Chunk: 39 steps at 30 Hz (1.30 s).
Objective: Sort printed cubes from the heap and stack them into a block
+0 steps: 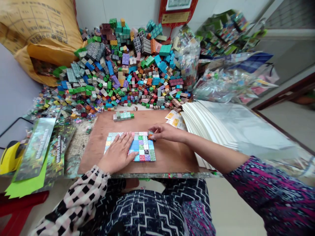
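Head view: the left hand (119, 149) lies flat, fingers spread, on the block panel (142, 147); the right hand (162, 132) pinches an orange block (150, 135) between narrowed fingers at the panel's far-right corner.

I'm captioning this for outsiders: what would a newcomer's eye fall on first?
Probably the heap of colourful blocks across the far side. In front of it, on a brown board, the left hand lies flat on a rectangle of patterned blocks, with the right hand at its far right corner. A large yellow sack sits at the far left.
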Available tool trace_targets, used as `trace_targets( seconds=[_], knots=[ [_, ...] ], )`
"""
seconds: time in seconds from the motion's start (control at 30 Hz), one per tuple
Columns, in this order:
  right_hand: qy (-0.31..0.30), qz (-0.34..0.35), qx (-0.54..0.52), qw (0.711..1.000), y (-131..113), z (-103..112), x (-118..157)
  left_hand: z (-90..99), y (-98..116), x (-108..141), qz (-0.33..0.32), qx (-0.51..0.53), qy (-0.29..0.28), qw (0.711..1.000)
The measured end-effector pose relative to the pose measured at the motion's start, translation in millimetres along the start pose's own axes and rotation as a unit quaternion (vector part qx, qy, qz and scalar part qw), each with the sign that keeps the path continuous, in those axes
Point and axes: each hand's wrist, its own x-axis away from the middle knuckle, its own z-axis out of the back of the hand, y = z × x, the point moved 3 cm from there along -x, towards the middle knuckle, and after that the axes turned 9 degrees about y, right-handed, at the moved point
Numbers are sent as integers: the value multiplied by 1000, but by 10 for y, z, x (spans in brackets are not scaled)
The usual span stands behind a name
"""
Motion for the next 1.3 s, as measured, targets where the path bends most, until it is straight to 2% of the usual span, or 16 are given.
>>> trace_targets(
  seconds=[0.1,0.23,0.47,0.7,0.83,1.07,1.3],
  knots=[
    [37,7,36,999,52,-5,-29,2,4,-3,1,-4,-3,1000],
    [50,32,14,998,100,-16,-69,4,7,-6,-1,-1,-7,1000],
    [76,11,-3,997,141,-87,-54,23,10,-15,7,10,-23,1000],
    [113,25,41,992,90,-46,20,19,4,-13,2,9,-19,1000],
    [91,35,80,992,56,-106,53,4,-5,-3,-3,7,-7,1000],
    [156,-16,84,984,51,-214,105,17,-2,-8,2,5,-17,1000],
    [169,-8,141,975,-76,-254,241,23,0,-15,7,7,-19,1000]
  ],
)
